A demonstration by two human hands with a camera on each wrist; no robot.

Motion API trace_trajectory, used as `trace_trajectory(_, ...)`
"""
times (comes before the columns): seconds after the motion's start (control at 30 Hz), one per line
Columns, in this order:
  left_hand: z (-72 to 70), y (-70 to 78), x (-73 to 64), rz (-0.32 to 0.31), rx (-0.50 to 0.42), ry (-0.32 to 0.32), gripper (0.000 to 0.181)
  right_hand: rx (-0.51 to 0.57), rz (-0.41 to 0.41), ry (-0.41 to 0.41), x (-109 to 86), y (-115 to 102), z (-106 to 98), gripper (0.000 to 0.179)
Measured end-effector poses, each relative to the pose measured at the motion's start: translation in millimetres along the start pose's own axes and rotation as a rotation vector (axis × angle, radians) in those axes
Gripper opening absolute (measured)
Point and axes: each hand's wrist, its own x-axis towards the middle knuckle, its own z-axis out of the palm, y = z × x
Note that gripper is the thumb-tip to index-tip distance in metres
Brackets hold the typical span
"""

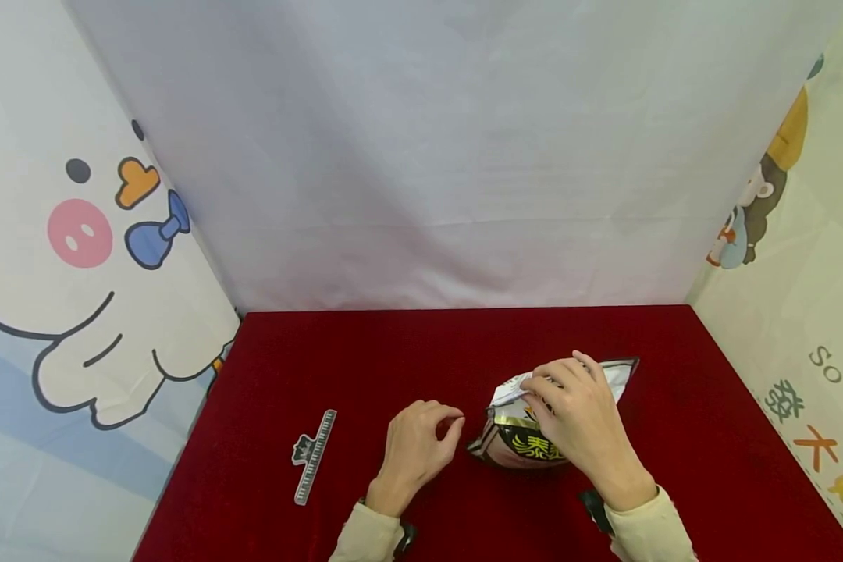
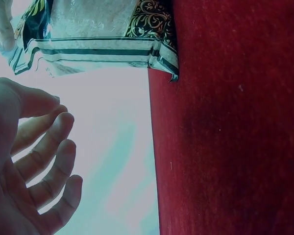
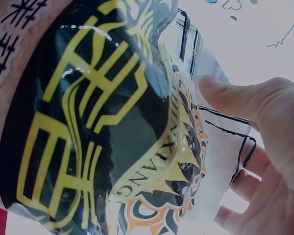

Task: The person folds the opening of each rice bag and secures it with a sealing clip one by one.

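Note:
A plastic bag of rice (image 1: 516, 437), printed black and gold, lies on the red tabletop right of centre. My right hand (image 1: 579, 410) pinches its pale top flap; in the right wrist view the thumb (image 3: 223, 93) presses the clear film from one side, with fingers behind it. To the left of the bag hovers my left hand (image 1: 417, 441), holding nothing. Its fingers bend loosely, thumb close to the index fingertip, in the left wrist view. There the bag's striped end (image 2: 98, 51) appears just beyond the hand. Farther left lies a clear ruler-marked clip (image 1: 314, 459) with a small dark figure.
Red cloth (image 1: 365, 351) covers the table. A plain white curtain (image 1: 421, 156) hangs along the back edge. Printed cartoon panels stand at the left (image 1: 77, 312) and right (image 1: 801, 312) sides.

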Motion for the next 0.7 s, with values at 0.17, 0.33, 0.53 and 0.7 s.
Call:
trace_trajectory(0.17, -0.5, -0.6, -0.8, 0.003, 0.004, -0.001, 0.005, 0.006, -0.001, 0.005, 0.2, -0.3, 0.3, 0.026)
trace_trajectory(0.33, -1.3, -1.4, -1.6, 0.003, 0.005, 0.004, 0.005, 0.005, 0.002, 0.009, -0.5, -0.9, 0.5, 0.026)
trace_trajectory(0.53, -1.5, -3.8, -2.4, -0.007, 0.01, 0.002, 0.005, 0.005, 0.001, 0.016, -1.4, -0.9, 0.8, 0.027)
trace_trajectory(0.7, -1.6, -5.3, -3.1, -0.009, 0.001, 0.0, 0.005, 0.007, 0.002, 0.016, -1.2, -0.4, 0.9, 0.027)
